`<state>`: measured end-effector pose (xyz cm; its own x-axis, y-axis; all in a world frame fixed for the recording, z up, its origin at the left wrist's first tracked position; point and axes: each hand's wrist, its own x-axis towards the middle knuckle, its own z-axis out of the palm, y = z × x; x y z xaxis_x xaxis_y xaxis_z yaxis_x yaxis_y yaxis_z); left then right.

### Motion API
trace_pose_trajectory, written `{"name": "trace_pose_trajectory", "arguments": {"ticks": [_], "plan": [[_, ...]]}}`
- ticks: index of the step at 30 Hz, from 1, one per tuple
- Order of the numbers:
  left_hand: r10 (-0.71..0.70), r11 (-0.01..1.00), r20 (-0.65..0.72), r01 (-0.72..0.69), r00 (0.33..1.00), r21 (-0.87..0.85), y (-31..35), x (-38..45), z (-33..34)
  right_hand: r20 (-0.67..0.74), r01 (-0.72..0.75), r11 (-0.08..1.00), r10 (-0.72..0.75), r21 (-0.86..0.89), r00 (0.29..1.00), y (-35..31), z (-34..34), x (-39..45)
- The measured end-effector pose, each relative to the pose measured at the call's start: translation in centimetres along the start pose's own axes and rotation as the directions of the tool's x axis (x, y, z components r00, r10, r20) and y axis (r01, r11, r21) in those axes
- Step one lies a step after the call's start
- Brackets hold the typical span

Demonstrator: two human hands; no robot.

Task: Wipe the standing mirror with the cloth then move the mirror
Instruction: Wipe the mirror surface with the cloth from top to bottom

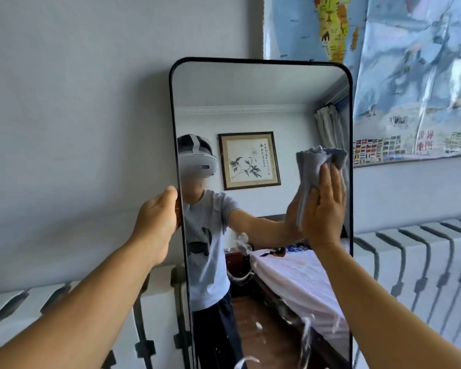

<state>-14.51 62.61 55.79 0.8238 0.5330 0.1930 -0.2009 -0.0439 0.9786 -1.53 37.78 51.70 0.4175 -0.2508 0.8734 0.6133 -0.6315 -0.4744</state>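
A tall standing mirror with a thin black frame and rounded corners leans against the grey wall, filling the middle of the view. My left hand grips its left frame edge at mid height. My right hand presses a crumpled grey cloth flat against the glass near the right edge, fingers spread over the cloth. White smears and streaks show on the lower glass. The mirror's base is out of view.
A white radiator runs along the wall behind the mirror on both sides. A glossy world map hangs on the wall at the upper right. The glass reflects a person, a bed and a framed picture.
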Motion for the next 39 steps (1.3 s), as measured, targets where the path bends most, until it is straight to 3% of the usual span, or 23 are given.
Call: {"name": "trace_pose_trajectory", "arguments": {"ticks": [2,9,11,13,17,21,24,27,29,33,37,39], "plan": [[-0.005,1.0,-0.001,0.005,1.0,0.024,-0.3,-0.3,-0.1,-0.004,-0.116,0.993,0.116,-0.021,0.993,1.6,-0.9,-0.1],[-0.006,0.995,-0.034,0.009,0.999,0.1,-1.4,-0.9,-0.1,-0.052,-0.201,0.978,0.204,0.05,0.978,-0.6,-0.1,-2.0],[0.0,0.996,-0.024,0.002,1.0,0.088,-1.4,-1.0,-0.1,-0.023,-0.101,0.992,0.103,0.069,0.994,-2.9,0.9,-3.2],[0.0,0.998,-0.016,0.001,1.0,0.064,-1.6,-1.0,-0.2,0.001,0.087,0.996,-0.087,0.015,0.996,-5.5,2.3,-4.8],[-0.045,0.999,0.031,0.046,0.998,-0.028,-1.9,-1.1,-0.4,0.254,0.415,0.907,-0.386,-0.069,0.887,-9.9,5.6,-8.8],[-0.058,0.989,0.025,0.061,0.998,-0.138,-2.0,-1.4,-0.4,0.28,0.488,0.858,-0.514,0.161,0.811,-12.2,6.5,-12.2],[-0.074,0.978,0.006,0.073,0.997,-0.195,-2.7,-1.6,-0.6,0.262,0.53,0.838,-0.544,0.13,0.797,-12.0,5.2,-12.5],[-0.071,0.978,0.027,0.075,0.997,-0.196,-3.8,-1.4,-0.4,0.328,0.556,0.825,-0.556,0.104,0.763,-9.0,4.4,-11.3],[-0.064,0.987,0.057,0.071,0.996,-0.141,-4.2,-1.5,0.1,0.314,0.519,0.853,-0.507,0.051,0.803,-6.1,3.6,-10.0],[-0.073,0.996,0.005,0.073,0.997,-0.049,-5.3,-1.0,-0.3,0.123,0.214,0.977,-0.214,0.016,0.969,-0.9,0.4,-7.6],[-0.037,0.999,0.018,0.037,0.999,0.037,-6.1,-1.4,-0.4,0.075,-0.11,0.991,0.116,-0.083,0.99,4.4,-1.9,-7.3],[-0.026,0.998,0.02,0.025,0.999,0.062,-6.4,-1.7,-0.4,0.067,-0.173,0.979,0.181,-0.106,0.981,5.8,-2.7,-7.8]]}}
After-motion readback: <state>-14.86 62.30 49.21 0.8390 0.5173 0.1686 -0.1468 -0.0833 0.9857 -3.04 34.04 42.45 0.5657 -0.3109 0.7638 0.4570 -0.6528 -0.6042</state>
